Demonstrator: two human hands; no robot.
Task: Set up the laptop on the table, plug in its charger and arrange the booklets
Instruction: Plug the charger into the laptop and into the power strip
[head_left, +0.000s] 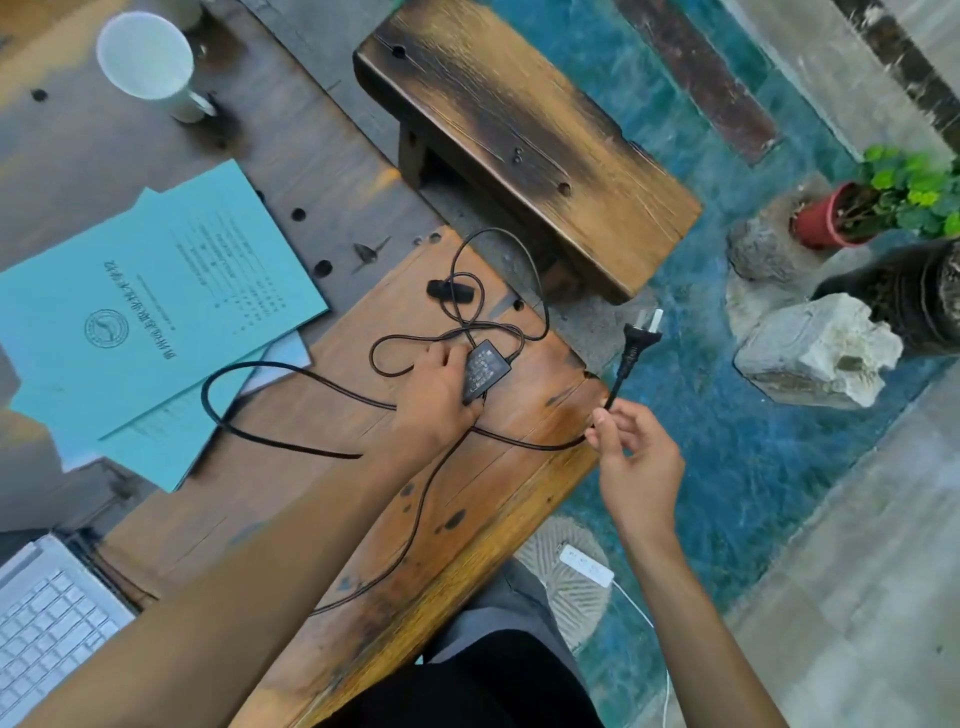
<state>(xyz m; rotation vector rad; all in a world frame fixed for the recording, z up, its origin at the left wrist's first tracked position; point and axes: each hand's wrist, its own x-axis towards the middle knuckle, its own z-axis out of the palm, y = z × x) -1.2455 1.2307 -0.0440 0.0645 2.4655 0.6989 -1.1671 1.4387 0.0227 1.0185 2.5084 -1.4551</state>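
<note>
The black charger brick (485, 370) lies on the wooden table (498, 483) near its right edge, and my left hand (434, 395) rests on it, gripping it. Its cable (249, 434) loops loosely across the table. Past the table edge, my right hand (631, 457) pinches the mains cord just below the three-pin plug (640, 338), which points up over the floor. The open silver laptop (47, 623) shows its keyboard at the lower left. Several teal booklets (150, 312) lie fanned and overlapping at the left.
A white mug (150, 60) stands at the table's far left. A wooden bench (519, 135) sits beyond the table. On the floor below, a white power strip (587, 565) rests on a round stone. Rocks (815, 353) and a red potted plant (852, 213) lie to the right.
</note>
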